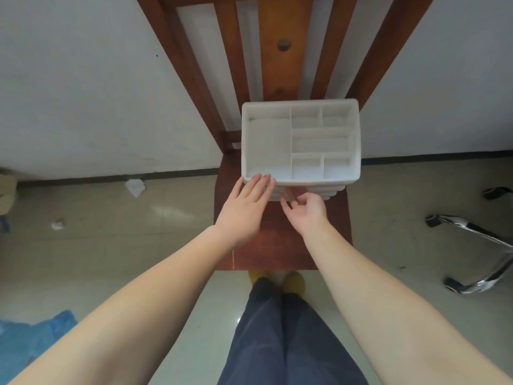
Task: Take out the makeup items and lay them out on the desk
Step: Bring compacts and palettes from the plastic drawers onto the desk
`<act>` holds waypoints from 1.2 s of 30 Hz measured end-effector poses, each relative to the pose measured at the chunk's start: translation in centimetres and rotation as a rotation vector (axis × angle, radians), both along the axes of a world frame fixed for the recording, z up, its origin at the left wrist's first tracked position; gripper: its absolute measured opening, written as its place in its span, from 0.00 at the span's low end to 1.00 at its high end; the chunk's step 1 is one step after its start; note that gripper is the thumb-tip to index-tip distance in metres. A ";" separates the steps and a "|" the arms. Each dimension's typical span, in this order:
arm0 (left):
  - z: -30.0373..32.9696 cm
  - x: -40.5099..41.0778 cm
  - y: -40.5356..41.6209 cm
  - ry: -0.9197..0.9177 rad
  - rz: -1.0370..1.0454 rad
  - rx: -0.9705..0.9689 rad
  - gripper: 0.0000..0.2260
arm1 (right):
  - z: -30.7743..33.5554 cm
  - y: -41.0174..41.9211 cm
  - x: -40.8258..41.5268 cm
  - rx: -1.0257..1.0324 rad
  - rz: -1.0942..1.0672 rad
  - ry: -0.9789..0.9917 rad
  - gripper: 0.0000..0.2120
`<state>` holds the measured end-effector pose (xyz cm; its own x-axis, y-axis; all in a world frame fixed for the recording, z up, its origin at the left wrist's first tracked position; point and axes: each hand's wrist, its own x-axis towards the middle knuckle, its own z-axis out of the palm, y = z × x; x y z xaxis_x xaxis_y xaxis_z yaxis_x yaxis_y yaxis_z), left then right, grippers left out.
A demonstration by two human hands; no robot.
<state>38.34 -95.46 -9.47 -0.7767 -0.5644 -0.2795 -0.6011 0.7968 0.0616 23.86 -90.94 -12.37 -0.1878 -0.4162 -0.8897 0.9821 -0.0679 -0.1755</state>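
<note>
Blue plastic sheet [30, 333] lies crumpled at the lower left of the frame on the pale tiled floor [111, 245], with two scraps of white paper [135, 187] further up near the wall. From the lower left a bare forearm runs up and to the right to the left hand [244, 209], which lies palm down with fingers straight and together; its fingertips [263, 179] touch the near left edge of the organiser's rim. That hand is flat and holds nothing.

The white organiser [355, 134] sits in the centre of the frame on the seat of a red-brown wooden chair [280, 243], pushed back against the chair's slatted back. Its top is split into one large compartment on the left and five smaller ones on the right, and no makeup items can be seen in any of them. Ridged drawer fronts show below the near rim.

The right hand [309, 211] comes in from the lower right, wrist bent, palm turned leftward, fingers loosely curled and reaching at the drawer fronts just under the rim; whether they pinch a drawer edge cannot be told.

Dark trousers [283, 337] and yellow shoes [294, 282] show at bottom centre. A chrome chair base [480, 240] with castors stands at the right edge
</note>
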 end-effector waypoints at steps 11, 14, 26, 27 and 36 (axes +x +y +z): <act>-0.3 -0.5 0.4 0.013 0.017 -0.015 0.32 | -1.8 -0.9 0.3 -0.033 0.124 0.205 0.20; -0.5 -0.7 1.2 0.038 0.042 -0.025 0.30 | -2.2 -0.5 0.3 -0.055 0.135 0.224 0.19; -0.6 -0.7 1.7 0.009 0.041 -0.023 0.31 | -2.6 7.3 3.1 0.065 0.106 0.187 0.25; -0.6 -0.7 1.7 0.004 0.036 -0.026 0.31 | -2.5 8.2 3.3 0.083 0.122 0.171 0.27; -0.2 -0.1 1.8 0.162 -0.031 -0.016 0.30 | 1.5 10.2 0.8 0.112 0.911 0.201 0.11</act>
<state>38.19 -93.69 -9.67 -0.8283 -0.5426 -0.1399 -0.5591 0.8167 0.1428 24.70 -80.73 -10.84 0.0135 -0.3925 -0.9196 0.5987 0.7398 -0.3070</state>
